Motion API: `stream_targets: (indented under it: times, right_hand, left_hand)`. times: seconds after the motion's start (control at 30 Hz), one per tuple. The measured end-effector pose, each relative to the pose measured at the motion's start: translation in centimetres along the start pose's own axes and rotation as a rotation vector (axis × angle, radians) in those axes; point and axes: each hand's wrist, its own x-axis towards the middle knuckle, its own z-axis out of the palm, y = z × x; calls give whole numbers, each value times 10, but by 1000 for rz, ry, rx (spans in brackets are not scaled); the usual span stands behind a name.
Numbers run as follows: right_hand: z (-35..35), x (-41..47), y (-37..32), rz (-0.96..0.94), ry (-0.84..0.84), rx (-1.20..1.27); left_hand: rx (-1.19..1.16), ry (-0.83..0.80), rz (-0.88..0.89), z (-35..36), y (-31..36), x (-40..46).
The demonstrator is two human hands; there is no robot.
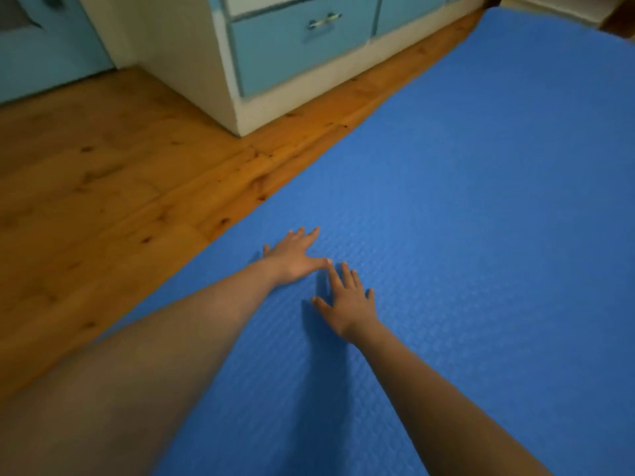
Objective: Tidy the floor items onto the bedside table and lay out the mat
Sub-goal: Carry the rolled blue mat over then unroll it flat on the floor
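Pretty dim, warm indoor light. Corners are darkened and straight edges are bent by the wide lens. The drawer handle [324,20] up top is smeared by blur. Soft shadows are cast on the mat [481,201] beside both hands; no glare is seen.

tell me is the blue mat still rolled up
No, the blue mat lies spread flat over the wooden floor, with the left hand and right hand pressed open on it.
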Motion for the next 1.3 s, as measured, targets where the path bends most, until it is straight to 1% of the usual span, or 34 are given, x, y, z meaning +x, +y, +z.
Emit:
stream_targets:
  times: [0.17,0.27,0.33,0.43,0.5,0.57,0.67,0.77,0.87,0.97,1.1,1.3]
  right_hand:
    - [28,28,-72,-29,-36,-64]
    - [42,37,-99,-15,-35,-104]
    - [51,43,-112,13,-43,-140]
    - [58,45,-115,46,-45,-202]
    - [61,48,-116,52,-42,-211]
    - [61,50,-118,58,-42,-210]
    - [61,51,-121,57,-36,-201]
    - [60,54,-122,52,-23,-177]
    - [59,59,-127,49,-9,-165]
    - [59,64,-133,45,-10,-160]
    - [59,75,-145,29,-2,-140]
    - [67,104,-191,-31,-4,-112]
  left_hand:
    - [-37,16,-83,-19,-77,-5]
    - [-52,20,-130,-22,-120,-3]
    - [-44,55,-216,-22,-147,-1]
    - [-52,178,-384,-22,-161,-2]
    - [-93,203,-432,-26,-163,1]
    - [-149,148,-426,-33,-168,8]
    - [-341,74,-367,-39,-173,14]
    - [-452,143,-288,-39,-172,14]
    - [-547,200,-251,-44,-176,15]
    - [-580,213,-226,-49,-181,17]
    - [-570,237,-189,-63,-193,19]
    - [-571,281,-206,-93,-240,27]
